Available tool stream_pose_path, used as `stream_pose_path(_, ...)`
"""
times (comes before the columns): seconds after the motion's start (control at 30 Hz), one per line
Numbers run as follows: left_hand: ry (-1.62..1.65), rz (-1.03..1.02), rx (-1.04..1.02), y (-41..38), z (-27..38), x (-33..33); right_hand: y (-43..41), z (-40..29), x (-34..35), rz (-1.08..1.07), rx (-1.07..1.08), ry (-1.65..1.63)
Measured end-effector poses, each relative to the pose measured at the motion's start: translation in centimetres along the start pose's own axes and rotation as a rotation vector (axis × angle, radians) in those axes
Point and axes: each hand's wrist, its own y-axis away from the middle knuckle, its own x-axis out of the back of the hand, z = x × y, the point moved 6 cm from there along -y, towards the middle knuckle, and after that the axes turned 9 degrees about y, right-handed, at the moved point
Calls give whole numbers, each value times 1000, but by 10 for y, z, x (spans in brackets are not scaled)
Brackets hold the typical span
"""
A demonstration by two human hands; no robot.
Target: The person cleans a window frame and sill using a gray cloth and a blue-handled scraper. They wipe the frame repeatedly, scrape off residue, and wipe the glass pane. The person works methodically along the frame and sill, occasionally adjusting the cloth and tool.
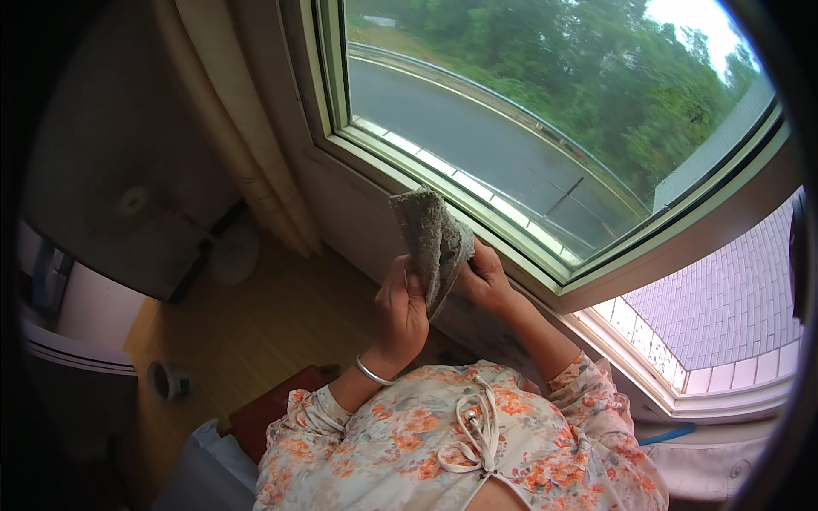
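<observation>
A grey, fuzzy folded cloth (427, 239) is held up between my two hands, in front of the lower rail of a white window frame (409, 175). My left hand (404, 310) grips its lower left part, thumb against the cloth, with a silver bangle on the wrist. My right hand (489, 278) pinches the right edge of the cloth, close to the frame. The cloth hides some of the fingertips. Behind it, the window pane (486, 134) shows a road and trees.
A cream curtain (233, 128) hangs left of the window. At the right the casement stands open above the sill (722, 405), beside a blue strip-like object (668, 435). A round container (167, 381) and a reddish-brown object (275, 409) are at the lower left.
</observation>
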Motion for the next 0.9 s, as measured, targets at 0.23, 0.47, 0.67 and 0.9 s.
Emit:
stream_pose_path(0.23, -85, -202, -106, 33, 16, -8, 68, 7, 3, -58, -232, -361)
stream_pose_path(0.47, -8, -214, -122, 39, 17, -15, 97, -11, 19, -19, -244, -299)
stream_pose_path(0.67, 151, -199, 55, 39, -8, -34, 120, -20, 40, 69, -146, -78)
stream_pose_path(0.9, 130, -155, 88, 36, -25, -58, 160, -30, 68, 159, -131, 87)
